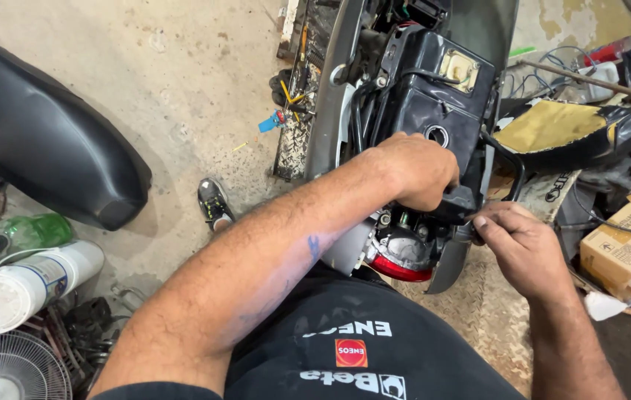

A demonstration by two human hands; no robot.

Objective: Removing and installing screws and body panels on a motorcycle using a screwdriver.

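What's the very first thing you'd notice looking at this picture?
Right in the middle, two bare hands work on the open rear of a scooter: the left hand is closed over a black part above the red tail light, and the right hand pinches something small beside it. A big black seat lies on the concrete floor at left, and a second seat with torn yellow foam sits at right.

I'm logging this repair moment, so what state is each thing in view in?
Scooter rear body: seat off, black inner parts bared.
Filler hole: open, no cap.
Red tail lamp: in place.
Left hand: closed on the body's rear edge.
Right hand: fingers pinched at the grab rail.
Black seat: detached, on the floor.
Green bottle: lying on its side.
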